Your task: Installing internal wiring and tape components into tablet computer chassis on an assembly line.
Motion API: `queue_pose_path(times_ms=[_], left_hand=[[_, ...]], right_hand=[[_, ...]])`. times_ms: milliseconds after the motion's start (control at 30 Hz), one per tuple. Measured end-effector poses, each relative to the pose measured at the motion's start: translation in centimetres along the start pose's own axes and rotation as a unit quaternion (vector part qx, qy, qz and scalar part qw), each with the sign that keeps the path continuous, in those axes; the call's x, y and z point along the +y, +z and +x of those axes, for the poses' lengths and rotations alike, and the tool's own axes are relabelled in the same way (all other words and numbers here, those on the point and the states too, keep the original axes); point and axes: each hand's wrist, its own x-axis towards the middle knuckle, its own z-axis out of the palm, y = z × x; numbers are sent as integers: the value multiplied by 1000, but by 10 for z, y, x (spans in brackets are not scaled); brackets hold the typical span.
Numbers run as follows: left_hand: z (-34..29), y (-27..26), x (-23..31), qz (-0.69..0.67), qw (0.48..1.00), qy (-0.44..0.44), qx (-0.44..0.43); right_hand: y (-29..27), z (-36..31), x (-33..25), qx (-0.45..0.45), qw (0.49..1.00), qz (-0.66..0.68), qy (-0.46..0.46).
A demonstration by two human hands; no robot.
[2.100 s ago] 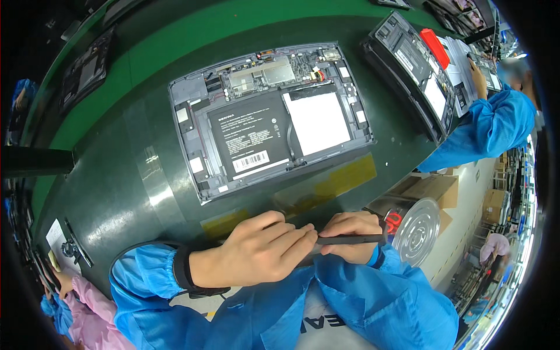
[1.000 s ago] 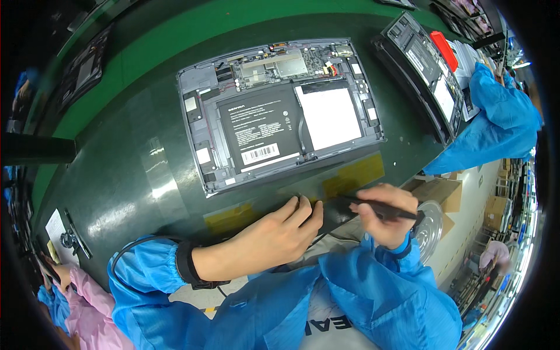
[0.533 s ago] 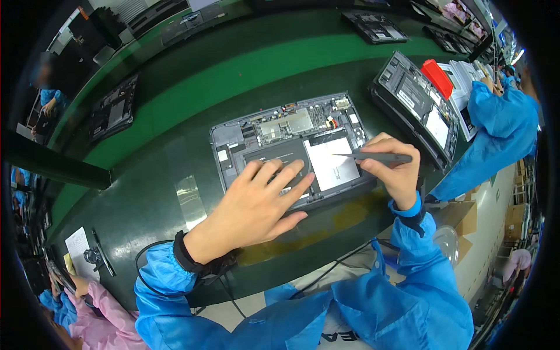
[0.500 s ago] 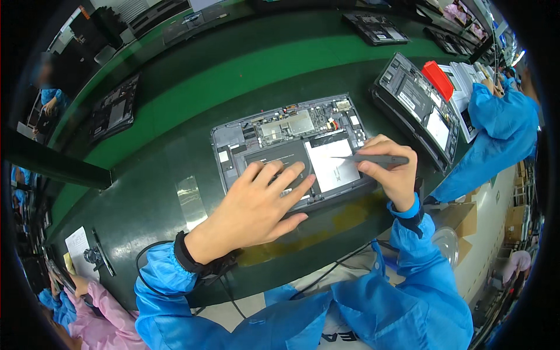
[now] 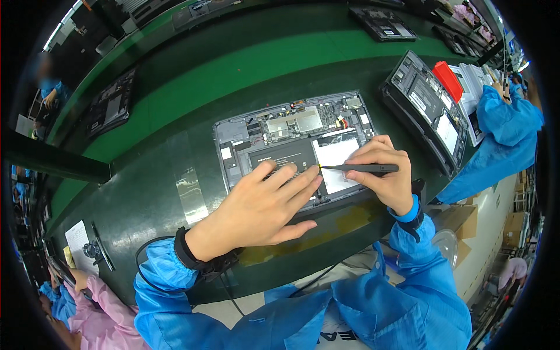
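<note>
An opened laptop base (image 5: 234, 132) lies on the dark green bench before me, its circuit board (image 5: 294, 121) exposed along the far side. My left hand (image 5: 262, 204) rests palm down over the near part of the black battery (image 5: 283, 154), fingers spread and holding nothing. In my right hand (image 5: 385, 178) is a pair of dark pointed tweezers (image 5: 373, 168), held nearly level. Their tip is at the left edge of a silvery-white rectangular part (image 5: 338, 153), close to my left fingertips, where a tiny yellow spot shows.
More opened laptop bases (image 5: 426, 111) lean in a stack at the right, near a red tray (image 5: 447, 81). A worker's blue sleeve (image 5: 507, 122) is beyond them. Another base (image 5: 112, 102) lies far left. Paper (image 5: 77, 239) and a pen (image 5: 102, 247) lie at left.
The tweezers have moved left and slightly down, their tip going from the middle of the silvery part to its left edge. My left hand has shifted slightly right.
</note>
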Motion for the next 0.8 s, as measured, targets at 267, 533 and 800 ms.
queue_pose_path(times_ms=[267,533,800], left_hand=[[4,12,22,48,988,129,72],[-23,31,76,90,968,206,-114],[-26,33,84,62,970,189,-137]], right_hand=[[-13,-60,-24,98,926,305,200],[14,-118,-27,-35,964,125,234],[20,-108,-37,-76,994,40,73]])
